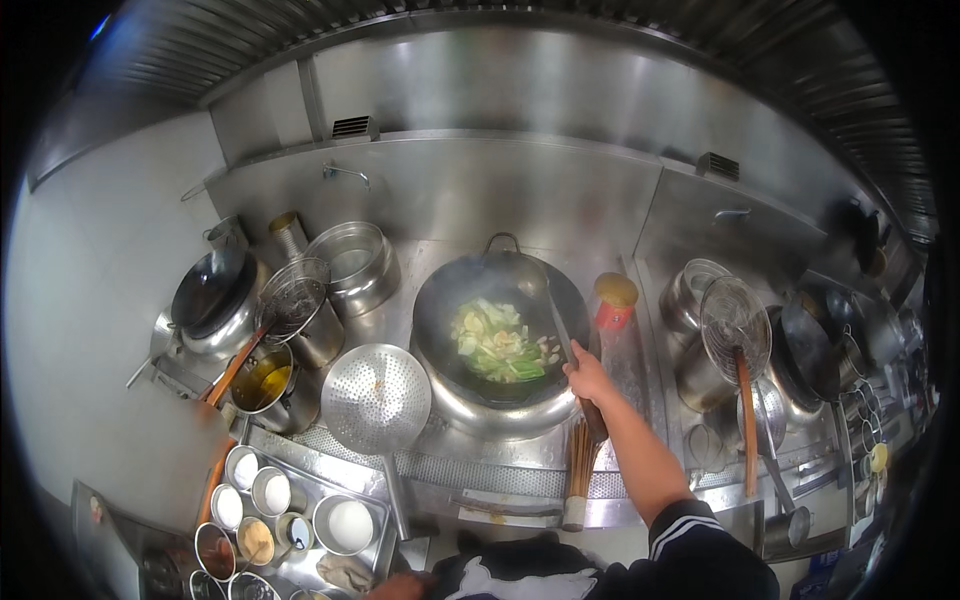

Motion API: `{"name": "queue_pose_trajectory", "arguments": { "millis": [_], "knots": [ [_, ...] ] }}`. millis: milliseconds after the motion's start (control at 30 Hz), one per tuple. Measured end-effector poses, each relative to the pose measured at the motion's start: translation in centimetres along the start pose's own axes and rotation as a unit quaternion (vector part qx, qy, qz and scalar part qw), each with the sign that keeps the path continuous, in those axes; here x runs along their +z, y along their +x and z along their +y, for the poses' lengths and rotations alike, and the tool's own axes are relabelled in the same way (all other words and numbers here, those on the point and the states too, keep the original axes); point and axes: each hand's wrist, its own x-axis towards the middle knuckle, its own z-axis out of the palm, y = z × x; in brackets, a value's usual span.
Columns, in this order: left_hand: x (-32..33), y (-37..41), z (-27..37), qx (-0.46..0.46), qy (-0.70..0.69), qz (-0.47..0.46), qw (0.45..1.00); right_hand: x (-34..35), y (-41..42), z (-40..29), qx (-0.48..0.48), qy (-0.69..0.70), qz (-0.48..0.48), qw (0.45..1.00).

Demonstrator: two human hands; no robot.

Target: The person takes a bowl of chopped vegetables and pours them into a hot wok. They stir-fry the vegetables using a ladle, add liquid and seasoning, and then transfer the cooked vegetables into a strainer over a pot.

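My right hand (589, 375) grips the handle of a long metal ladle (559, 307). The ladle's bowl (531, 279) rests against the far right inner wall of a dark wok (442, 289). Sliced pale and green vegetables (499, 341) lie in the wok, with light steam above them. The wok sits over a round steel burner ring (495, 420). At the bottom edge, my left hand (401, 587) is partly cut off, near a crumpled cloth (345, 571); its fingers cannot be made out.
A perforated skimmer (377, 397) lies left of the wok. Seasoning tins (271, 491) stand in a tray at lower left, below an oil pot (262, 379). A bamboo wok brush (581, 472) and a red can (615, 300) are at the right. Another wok station (810, 352) lies farther right.
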Motion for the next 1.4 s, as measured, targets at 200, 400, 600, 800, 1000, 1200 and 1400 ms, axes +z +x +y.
{"name": "queue_pose_trajectory", "arguments": {
  "millis": [200, 400, 600, 800, 1000, 1200, 1400],
  "knots": [
    [0.1, 1.7, -3.8, 0.110, 0.116, -0.055, 0.986, 0.7, -4.7, -0.2, 0.097, 0.129, -0.136, 0.977],
    [-0.9, 2.7, -2.9, 0.143, 0.177, -0.084, 0.970, -1.3, -11.9, -0.7, 0.058, 0.087, -0.207, 0.973],
    [-3.7, 2.3, 2.3, 0.125, 0.165, -0.112, 0.972, -0.7, -8.4, 9.6, -0.287, -0.258, 0.037, 0.922],
    [-4.6, 1.8, 4.4, 0.093, 0.147, -0.139, 0.975, 0.2, -8.2, 0.9, 0.011, -0.124, -0.008, 0.992],
    [-4.2, 1.4, 4.5, 0.100, 0.153, -0.125, 0.975, 1.0, -8.3, 3.6, -0.070, -0.103, -0.108, 0.986],
    [-3.5, 0.9, 4.2, 0.100, 0.146, -0.118, 0.977, 0.6, -9.1, 0.0, -0.029, -0.152, -0.076, 0.985],
    [-2.9, 1.5, 3.6, 0.103, 0.172, -0.128, 0.971, -1.3, -6.7, 4.9, -0.173, -0.246, -0.033, 0.953]
  ]
}}
